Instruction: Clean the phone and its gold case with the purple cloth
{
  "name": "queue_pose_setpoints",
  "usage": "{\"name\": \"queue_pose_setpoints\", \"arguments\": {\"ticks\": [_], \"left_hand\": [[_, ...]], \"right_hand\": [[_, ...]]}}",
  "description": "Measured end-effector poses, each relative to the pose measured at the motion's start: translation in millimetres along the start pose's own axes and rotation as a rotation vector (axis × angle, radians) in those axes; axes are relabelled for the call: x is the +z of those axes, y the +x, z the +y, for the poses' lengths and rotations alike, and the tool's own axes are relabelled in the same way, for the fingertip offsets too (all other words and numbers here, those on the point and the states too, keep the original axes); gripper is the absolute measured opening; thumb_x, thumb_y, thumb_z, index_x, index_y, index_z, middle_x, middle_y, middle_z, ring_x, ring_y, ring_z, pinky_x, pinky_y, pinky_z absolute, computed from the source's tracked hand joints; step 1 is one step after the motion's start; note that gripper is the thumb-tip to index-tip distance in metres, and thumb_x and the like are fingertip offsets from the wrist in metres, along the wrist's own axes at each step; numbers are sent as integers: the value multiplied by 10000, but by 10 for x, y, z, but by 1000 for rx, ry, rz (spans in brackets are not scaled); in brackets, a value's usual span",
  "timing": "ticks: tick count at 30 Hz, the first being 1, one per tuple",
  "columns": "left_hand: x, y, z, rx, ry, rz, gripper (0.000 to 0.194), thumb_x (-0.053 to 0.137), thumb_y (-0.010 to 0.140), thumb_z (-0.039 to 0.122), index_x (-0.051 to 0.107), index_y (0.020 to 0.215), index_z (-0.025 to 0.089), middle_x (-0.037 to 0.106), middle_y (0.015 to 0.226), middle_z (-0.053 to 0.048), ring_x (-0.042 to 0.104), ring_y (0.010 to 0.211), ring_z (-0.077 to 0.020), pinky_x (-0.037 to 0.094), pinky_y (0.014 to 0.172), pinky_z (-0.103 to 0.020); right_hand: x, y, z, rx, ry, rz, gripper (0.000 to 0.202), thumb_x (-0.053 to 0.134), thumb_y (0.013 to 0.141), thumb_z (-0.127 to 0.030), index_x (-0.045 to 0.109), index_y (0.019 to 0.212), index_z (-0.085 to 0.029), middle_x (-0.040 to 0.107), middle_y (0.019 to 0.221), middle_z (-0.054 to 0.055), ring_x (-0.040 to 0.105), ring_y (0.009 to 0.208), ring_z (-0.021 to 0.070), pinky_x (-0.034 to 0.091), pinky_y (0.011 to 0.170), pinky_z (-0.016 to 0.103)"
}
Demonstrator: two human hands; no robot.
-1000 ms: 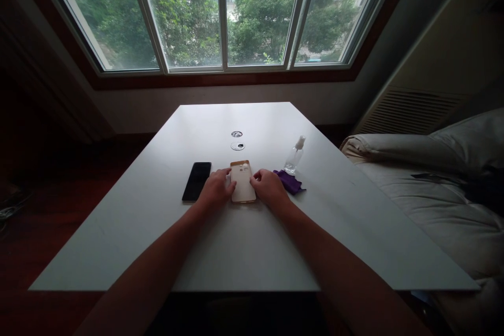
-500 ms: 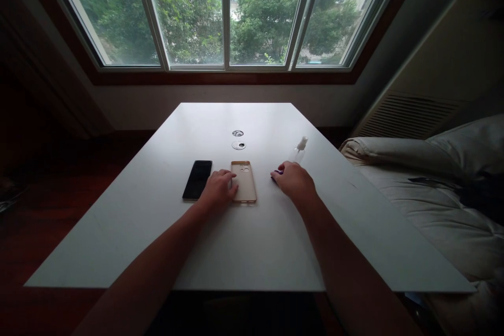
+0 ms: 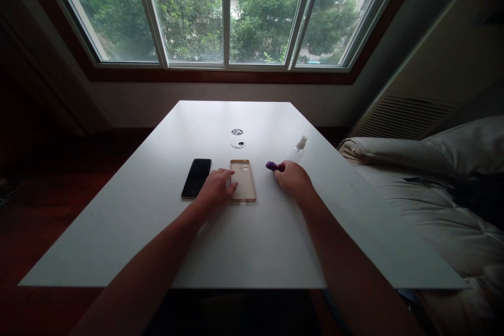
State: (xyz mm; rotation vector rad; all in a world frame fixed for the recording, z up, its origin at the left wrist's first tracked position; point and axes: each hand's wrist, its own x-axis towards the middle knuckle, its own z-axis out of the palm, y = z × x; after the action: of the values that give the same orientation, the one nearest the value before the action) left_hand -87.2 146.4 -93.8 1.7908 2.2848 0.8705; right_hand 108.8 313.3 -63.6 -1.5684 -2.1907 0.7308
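Note:
A clear phone case with a gold rim [image 3: 244, 184] lies on the white table [image 3: 244, 241]. My left hand [image 3: 218, 185] rests at its left edge, thumb and fingers apart, holding nothing. Just left of that hand is a black phone [image 3: 196, 178], lying flat with its screen up. On the right, my right hand [image 3: 292, 177] has its fingers closed on a small purple cloth [image 3: 271, 166], which sticks out to the left of the fingertips. Behind the right hand stands a clear spray bottle with a white top [image 3: 301, 143].
Two round inserts, one [image 3: 237, 132] behind the other [image 3: 238, 144], sit on the table beyond the case. A window [image 3: 226, 21] is behind the table. To the right is a padded beige seat [image 3: 425, 205] with a dark item on it.
More of the purple cloth now shows beyond my right fingertips, towards the left. My left hand remains at the case's left edge. The view has shifted slightly.

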Motion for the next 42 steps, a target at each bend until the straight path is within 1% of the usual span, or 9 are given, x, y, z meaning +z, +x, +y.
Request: {"name": "queue_pose_setpoints", "arguments": {"ticks": [6, 10, 14, 19, 23, 26, 33, 37, 42], "left_hand": [[-24, -19, 3, -9, -14, -6, 419, 581, 953, 357, 653, 1321, 171, 683, 1293, -127, 613, 1196, -302, 497, 1018, -402], [-34, -21, 17, -17, -16, -23, 406, 590, 948, 359, 669, 1299, 171, 690, 1280, -131, 628, 1172, -302, 506, 1006, -401], [-32, -22, 20, -12, -23, -26, 397, 590, 949, 353, 676, 1288, 167, 693, 1272, -134, 630, 1171, -303, 504, 1011, -405], [-15, -30, -2, 7, -46, -2, 368, 617, 933, 329, 693, 1261, 179, 700, 1248, -131, 634, 1159, -303, 511, 1003, -411], [-11, -22, 4, 27, -86, 52, 312, 617, 932, 301, 712, 1207, 189, 711, 1204, -126, 644, 1131, -297, 521, 981, -422], [-27, -2, 31, 32, -130, 130, 267, 537, 983, 296, 719, 1150, 195, 718, 1172, -119, 648, 1114, -278, 519, 971, -418], [-101, 1, 98, 53, -235, 276, 231, 519, 1008, 345, 690, 1036, 192, 713, 997, -73, 658, 873, -200, 532, 810, -344], [-89, -9, 111, 95, -316, 242, 205, 590, 973, 359, 714, 975, 195, 698, 962, -69, 645, 845, -193, 516, 756, -325], [-37, 7, 85, 44, -363, 224, 186, 677, 910, 362, 710, 970, 189, 707, 951, -69, 645, 818, -193, 508, 737, -327]], "right_hand": [[142, -123, -213, -113, 546, -67, 302, 576, 930, -366, 641, 1150, -168, 760, 1098, 106, 729, 932, 222, 581, 774, 307], [269, -165, -263, -70, 853, -169, 340, 508, 953, -340, 575, 1231, -156, 743, 1190, 129, 745, 1000, 224, 626, 809, 324], [373, -160, -235, -7, 1032, -246, 322, 516, 945, -335, 612, 1194, -155, 734, 1221, 139, 733, 1066, 250, 638, 821, 352], [442, -169, -215, 23, 1159, -310, 314, 639, 910, -382, 657, 1134, -163, 758, 1139, 126, 745, 974, 237, 642, 775, 334], [466, -200, -234, 21, 1218, -360, 287, 703, 880, -310, 673, 1126, -164, 773, 1064, 119, 751, 885, 225, 643, 718, 324], [474, -227, -254, 13, 1243, -399, 256, 691, 890, -268, 690, 1119, -153, 776, 1062, 133, 750, 899, 239, 647, 714, 340], [457, -307, -317, -56, 1290, -507, 292, 715, 893, -273, 698, 1162, -161, 769, 1126, 140, 736, 1022, 275, 648, 829, 418], [457, -363, -347, -118, 1338, -589, 324, 725, 896, -278, 678, 1201, -180, 756, 1183, 121, 728, 1058, 261, 626, 914, 444], [450, -430, -383, -144, 1361, -653, 345, 747, 877, -259, 666, 1204, -186, 753, 1193, 104, 726, 1087, 256, 577, 1019, 459]]}}
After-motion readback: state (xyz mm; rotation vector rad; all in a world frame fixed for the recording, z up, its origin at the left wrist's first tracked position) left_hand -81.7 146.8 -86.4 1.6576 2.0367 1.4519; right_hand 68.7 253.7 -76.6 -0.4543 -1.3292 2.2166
